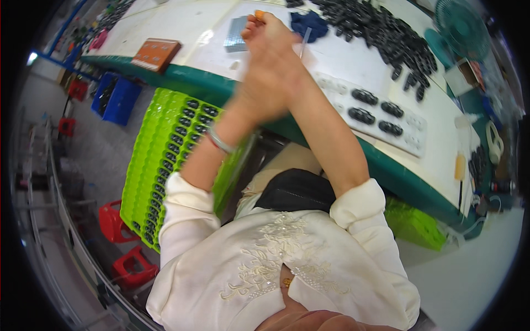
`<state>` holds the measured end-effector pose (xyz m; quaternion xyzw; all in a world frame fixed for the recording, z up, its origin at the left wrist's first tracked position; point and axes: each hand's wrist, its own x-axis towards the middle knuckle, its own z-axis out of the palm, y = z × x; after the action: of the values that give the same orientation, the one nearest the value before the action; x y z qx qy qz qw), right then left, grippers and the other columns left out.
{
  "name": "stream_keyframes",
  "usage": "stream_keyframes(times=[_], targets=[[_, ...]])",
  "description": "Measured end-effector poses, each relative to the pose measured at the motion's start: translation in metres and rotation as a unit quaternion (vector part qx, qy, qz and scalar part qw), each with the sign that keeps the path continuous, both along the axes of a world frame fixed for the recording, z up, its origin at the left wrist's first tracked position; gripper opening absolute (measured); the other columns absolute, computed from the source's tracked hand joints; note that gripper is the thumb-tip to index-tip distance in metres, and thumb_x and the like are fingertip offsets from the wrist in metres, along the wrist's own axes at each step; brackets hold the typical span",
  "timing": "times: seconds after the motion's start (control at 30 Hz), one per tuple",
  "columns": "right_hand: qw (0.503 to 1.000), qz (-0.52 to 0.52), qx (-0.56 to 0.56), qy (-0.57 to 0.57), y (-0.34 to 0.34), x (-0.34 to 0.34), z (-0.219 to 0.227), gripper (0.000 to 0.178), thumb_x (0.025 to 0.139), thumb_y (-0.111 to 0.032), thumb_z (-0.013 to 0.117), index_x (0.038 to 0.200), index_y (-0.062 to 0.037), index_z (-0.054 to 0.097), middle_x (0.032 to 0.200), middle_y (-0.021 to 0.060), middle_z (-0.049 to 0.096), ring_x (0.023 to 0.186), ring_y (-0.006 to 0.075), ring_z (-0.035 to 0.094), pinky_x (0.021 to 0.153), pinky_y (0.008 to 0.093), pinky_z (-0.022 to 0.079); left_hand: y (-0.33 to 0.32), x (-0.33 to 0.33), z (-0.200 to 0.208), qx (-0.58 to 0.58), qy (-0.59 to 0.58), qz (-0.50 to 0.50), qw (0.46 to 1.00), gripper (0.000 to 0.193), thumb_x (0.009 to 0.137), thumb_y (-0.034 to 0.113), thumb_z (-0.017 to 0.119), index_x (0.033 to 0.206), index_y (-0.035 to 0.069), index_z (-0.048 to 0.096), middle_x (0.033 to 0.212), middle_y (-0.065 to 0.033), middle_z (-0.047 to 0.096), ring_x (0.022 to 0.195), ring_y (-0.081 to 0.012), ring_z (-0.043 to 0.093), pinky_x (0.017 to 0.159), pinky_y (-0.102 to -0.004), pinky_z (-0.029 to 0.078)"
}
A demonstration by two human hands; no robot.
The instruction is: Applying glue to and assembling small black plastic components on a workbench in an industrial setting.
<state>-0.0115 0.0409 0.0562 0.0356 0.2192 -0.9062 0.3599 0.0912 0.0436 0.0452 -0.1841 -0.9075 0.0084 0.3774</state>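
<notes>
My forearms cross over the near edge of the white table (212, 58). My left hand (262, 83), below a bracelet, is smeared by motion and partly covered by my right wrist; its fingers cannot be made out. My right hand (269, 34) reaches farther across, its fingers curled, with an orange finger cot (259, 15) on one fingertip. Whatever those fingers hold is hidden. Beside them lies a silvery ridged block (236, 36). Just right of the hands a thin pale stick (305, 43) stands out against a dark blue cloth (310, 25); I cannot tell whether it is held.
A white fixture board (411, 144) carries several black oval parts (361, 116). Behind it spreads a heap of black parts (381, 33), near a green fan (461, 27). An orange-brown block (157, 54) sits at left. Below it, a lime-green tray (141, 160) holds rows of black parts.
</notes>
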Motion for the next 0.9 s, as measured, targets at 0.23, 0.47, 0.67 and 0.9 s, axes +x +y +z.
stream_keyframes(times=[0.23,0.47,0.67,0.9], targets=[[0.999,-0.032,-0.033,0.011,0.022,0.003,0.023,0.013,0.08,-0.007,0.051,0.088,0.0001,0.044,0.083,0.0122,0.05,0.058,0.0155,0.044,0.052,0.0296,0.039,0.084,0.008,-0.038,0.061,-0.087,-0.118,0.987,0.038,0.081,0.018,0.037,0.114,0.011,0.055,0.122,-0.0146,0.047,0.12,-0.0284,0.035,0.1,-0.0498,0.019],[0.993,-0.098,0.013,0.07,0.123,-0.02,0.001,0.02,0.082,-0.014,0.051,0.097,-0.0024,0.05,0.088,0.0114,0.057,0.079,0.0184,0.055,0.073,0.037,0.045,0.024,-0.07,0.039,0.065,0.148,0.14,0.977,0.042,0.086,0.028,0.045,0.122,0.009,0.044,0.131,-0.0172,0.031,0.126,-0.0326,0.019,0.102,-0.0464,0.01],[0.681,-0.151,0.47,0.542,0.304,-0.001,0.028,0.024,0.076,-0.009,0.063,0.097,0.0017,0.056,0.092,0.0076,0.058,0.086,0.0121,0.053,0.075,0.0264,0.045,0.047,-0.073,0.009,0.193,-0.165,-0.151,0.955,0.036,0.074,0.023,0.065,0.103,0.004,0.056,0.108,-0.0134,0.045,0.1,-0.0275,0.04,0.087,-0.0346,0.036],[0.49,0.047,0.643,0.586,0.364,0.018,-0.001,0.031,0.067,-0.007,0.064,0.096,-0.0033,0.056,0.097,0.0081,0.052,0.089,0.0217,0.05,0.073,0.0293,0.043,0.077,-0.114,-0.008,0.034,-0.396,-0.188,0.898,0.034,0.067,0.024,0.067,0.091,0.001,0.058,0.1,-0.0141,0.048,0.095,-0.0283,0.049,0.08,-0.0341,0.042]])
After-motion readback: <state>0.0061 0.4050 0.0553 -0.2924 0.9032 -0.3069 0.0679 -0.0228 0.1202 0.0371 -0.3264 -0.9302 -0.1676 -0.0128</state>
